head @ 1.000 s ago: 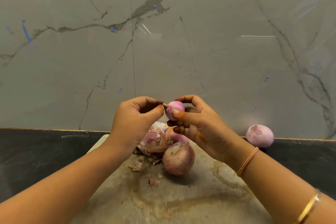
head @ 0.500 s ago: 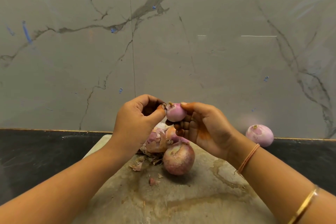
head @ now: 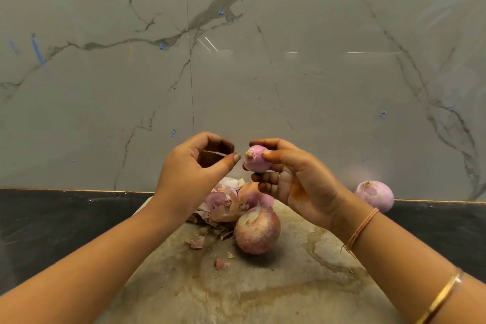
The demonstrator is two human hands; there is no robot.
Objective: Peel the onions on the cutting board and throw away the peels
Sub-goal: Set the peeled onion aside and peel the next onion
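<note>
The step in hand is the peeling of one small onion [head: 256,160], held up above the far end of the cutting board [head: 289,287]. The right hand [head: 297,181] grips it, fingertips curled round its far and right side, the root end turned to the left. Its skin looks smooth and pale pink, so I judge it nearly or fully stripped.

The left hand [head: 192,168] hovers just beside it, fingers curled in and thumb stretched toward the root end without quite touching. A thin pale sliver shows inside its cupped fingers. Whether that is a shred of peel or only a glint, I cannot tell.

On the board lies a large onion [head: 257,230] with its papery skin on, a second onion [head: 253,196] just beyond it, and a heap of peels [head: 221,206] to their left. One peeled onion [head: 374,195] rests on the dark worktop [head: 52,223], far right against the wall.

The next move probably calls for nipping off any last scrap at the root, then setting this onion aside and taking up the large one. The peels are not yet thrown away.

No bin is in view. The palm side of the small onion is hidden, and the second onion is partly covered by the right hand.
</note>
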